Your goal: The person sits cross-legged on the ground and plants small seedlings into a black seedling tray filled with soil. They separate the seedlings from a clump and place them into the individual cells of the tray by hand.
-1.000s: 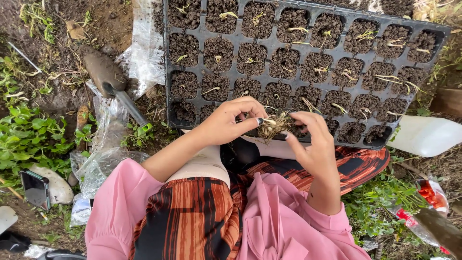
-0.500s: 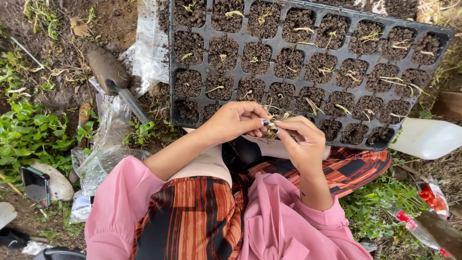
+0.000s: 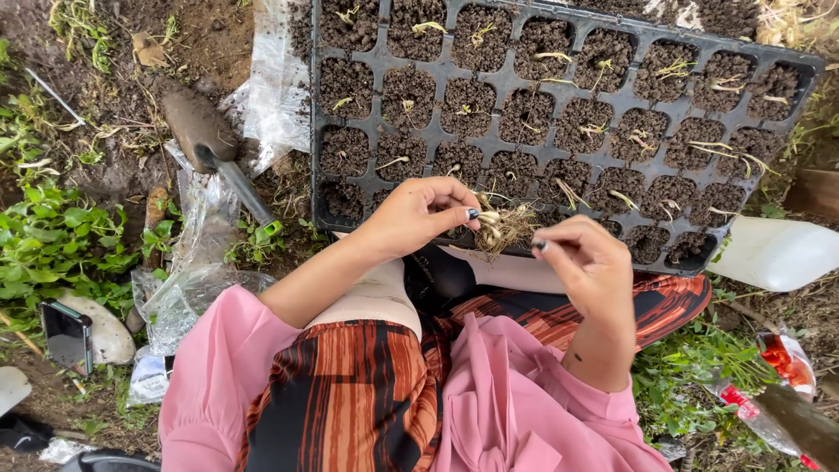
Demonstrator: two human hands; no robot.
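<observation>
Fingers point(image 3: 454, 208) of the left hand point(image 3: 418, 214) are pinched together on a small clump of seedlings point(image 3: 500, 224), which is held in the air just over the near edge of the black seedling tray point(image 3: 350, 114), above the person's lap. The clump is gripped at its pale stem end, beside the dark-painted nails, and its tangle of thin tan roots is fanned out to the right and slightly away from the body, so its long axis is laid roughly level, left to right, with the roots pointed toward the right hand point(image 3: 587, 267).

The right hand is held just beside the root end. Its thumb and forefinger are closed together at the tips; whether a single strand is caught between them cannot be told, since anything there is too fine to be made out. The remaining fingers of that hand are curled loosely inward.

The tray is set on the ground ahead of the knees, its square cells filled with dark soil, and pale sprouts are seen lying in many of them. A garden trowel point(image 3: 205, 144) with a muddy blade is laid on crumpled clear plastic sheeting point(image 3: 271, 83) left of the tray, its handle pointed toward the person. A white plastic jug point(image 3: 773, 252) is seen on its side to the right of the tray. A phone point(image 3: 65, 336) is rested on a stone at far left, among green weeds.
</observation>
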